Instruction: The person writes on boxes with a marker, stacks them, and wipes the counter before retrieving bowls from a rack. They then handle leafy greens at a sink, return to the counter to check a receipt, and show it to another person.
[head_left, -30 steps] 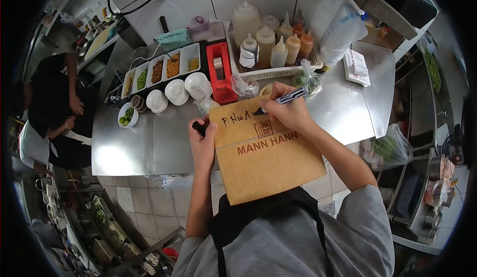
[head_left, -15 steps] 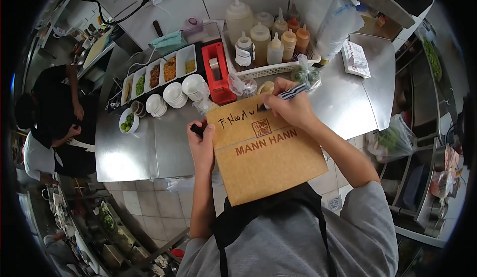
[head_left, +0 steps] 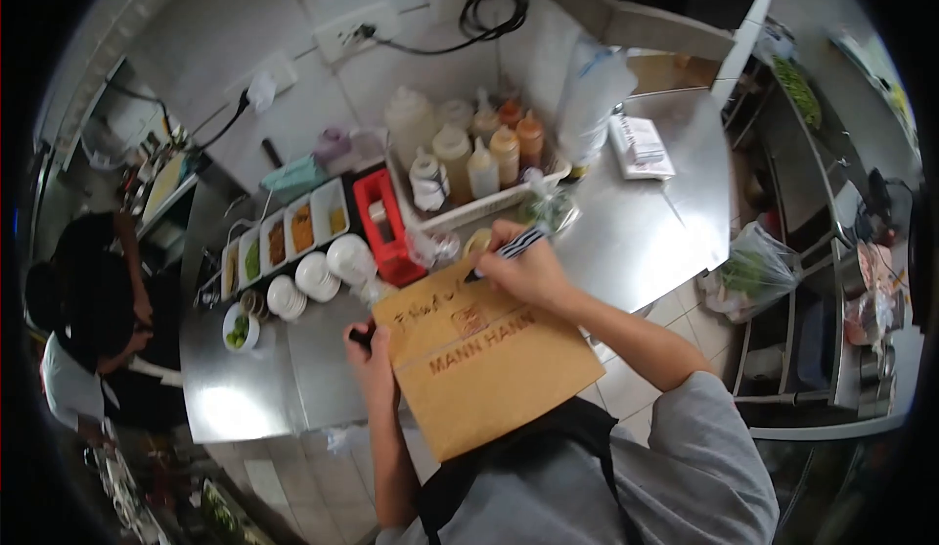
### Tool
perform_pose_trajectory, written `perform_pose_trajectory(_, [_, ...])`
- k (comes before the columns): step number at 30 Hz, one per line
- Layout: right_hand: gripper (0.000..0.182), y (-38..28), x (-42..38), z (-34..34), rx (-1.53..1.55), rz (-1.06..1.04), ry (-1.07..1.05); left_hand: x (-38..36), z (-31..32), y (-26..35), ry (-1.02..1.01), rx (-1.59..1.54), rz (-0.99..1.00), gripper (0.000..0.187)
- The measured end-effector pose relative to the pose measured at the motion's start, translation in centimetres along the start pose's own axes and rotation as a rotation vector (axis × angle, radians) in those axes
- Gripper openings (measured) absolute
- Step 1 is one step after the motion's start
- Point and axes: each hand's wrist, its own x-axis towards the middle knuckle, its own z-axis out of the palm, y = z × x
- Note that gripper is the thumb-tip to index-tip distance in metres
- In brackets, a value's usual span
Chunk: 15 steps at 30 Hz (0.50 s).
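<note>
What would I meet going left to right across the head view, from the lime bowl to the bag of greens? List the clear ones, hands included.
Lime bowl → leftmost bowl stack → left hand → right hand → white stack → bag of greens.

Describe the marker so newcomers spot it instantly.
Find the steel table, then the brown bag before it. The marker slants over the bag's top edge, tip by the handwriting. Black-and-white stripes set it apart from the plain black cap.

"MANN HANN" printed on brown paper bag [head_left: 499,388]; handwriting [head_left: 425,308] above blurred; white pack [head_left: 643,148] lettering unclear.
</note>
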Motion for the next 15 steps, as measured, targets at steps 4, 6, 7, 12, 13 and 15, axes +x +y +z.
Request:
perform_pose_trajectory(4, [0.024, 0.12, 0.16, 0.07, -0.027, 0.032, -0.002, 0.23, -0.22, -0.43, 0.016, -0.146, -0.037, 0.026])
perform_pose_trajectory(6, [0.025, 0.23, 0.11, 0.06, -0.023, 0.021, -0.021, 0.03, -0.38, -0.43, 0.017, -0.159, -0.039, 0.026])
perform_pose_trajectory(7, [0.025, 0.27, 0.13, -0.11, -0.039, 0.018, -0.04, -0.08, -0.23, -0.06, 0.019, -0.139, -0.049, 0.027])
perform_pose_trajectory(12, [0.022, -0.16, -0.08, -0.12, -0.026, 0.04, -0.115, -0.07, -0.23, -0.29, 0.035, -0.082, -0.032, 0.027])
perform_pose_trajectory(13, [0.02, -0.41, -0.09, -0.09, 0.055, 0.033, -0.094, -0.1, -0.1, -0.1, 0.035, -0.109, -0.042, 0.027])
perform_pose_trajectory(15, [0.018, -0.37, 0.07, -0.09, 0.137, 0.028, -0.078, -0.11, -0.06, 0.03, 0.041, -0.136, -0.054, 0.027])
